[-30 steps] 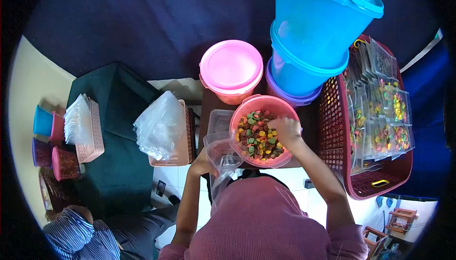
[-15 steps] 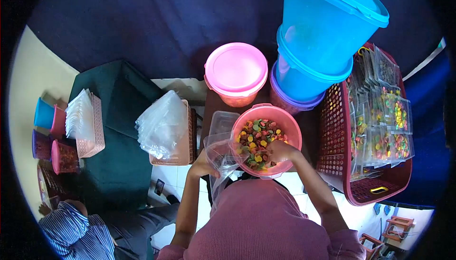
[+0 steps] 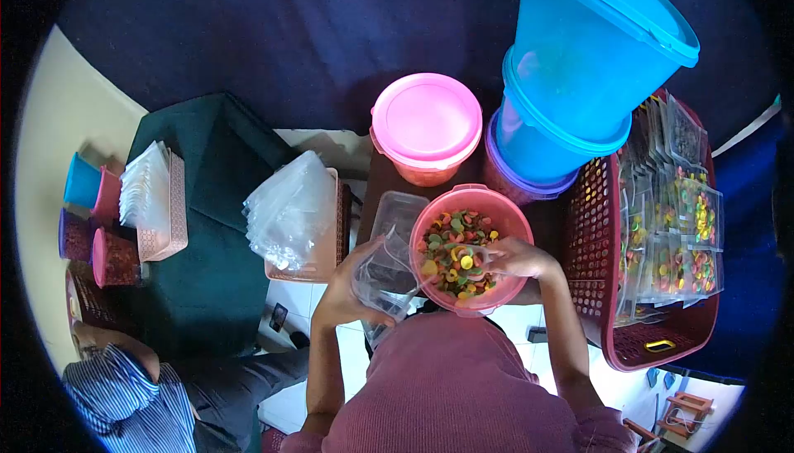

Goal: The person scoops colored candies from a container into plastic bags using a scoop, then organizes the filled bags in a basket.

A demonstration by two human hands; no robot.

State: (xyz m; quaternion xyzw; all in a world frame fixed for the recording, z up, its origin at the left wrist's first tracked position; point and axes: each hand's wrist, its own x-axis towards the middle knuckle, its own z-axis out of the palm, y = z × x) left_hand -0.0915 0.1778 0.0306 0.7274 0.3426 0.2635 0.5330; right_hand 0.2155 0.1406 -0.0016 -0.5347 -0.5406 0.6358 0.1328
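My left hand (image 3: 337,297) grips a clear plastic bag (image 3: 385,275), its mouth spread beside the left rim of a pink tub (image 3: 523,230). Colourful round snack pieces (image 3: 453,225) in red, green, yellow and brown lie in the tub. Above them, my right hand (image 3: 519,258) is closed on what looks like a small clear cup (image 3: 478,252) heaped with pieces; its exact shape is hard to make out. Partly behind the bag, a clear plastic box (image 3: 399,207) stands against the tub's left side.
A pink lidded tub (image 3: 427,118) and stacked blue tubs (image 3: 571,81) on a purple one (image 3: 529,192) stand behind. Filled packets (image 3: 682,221) crowd a maroon basket (image 3: 589,238) at right. Empty bags (image 3: 294,213) fill a left basket (image 3: 310,269). Another person (image 3: 136,395) sits lower left.
My right hand has risen from among the snack pieces, lifting a clear cupful. My left hand has turned the bag so that its mouth faces the tub. The view has shifted slightly.
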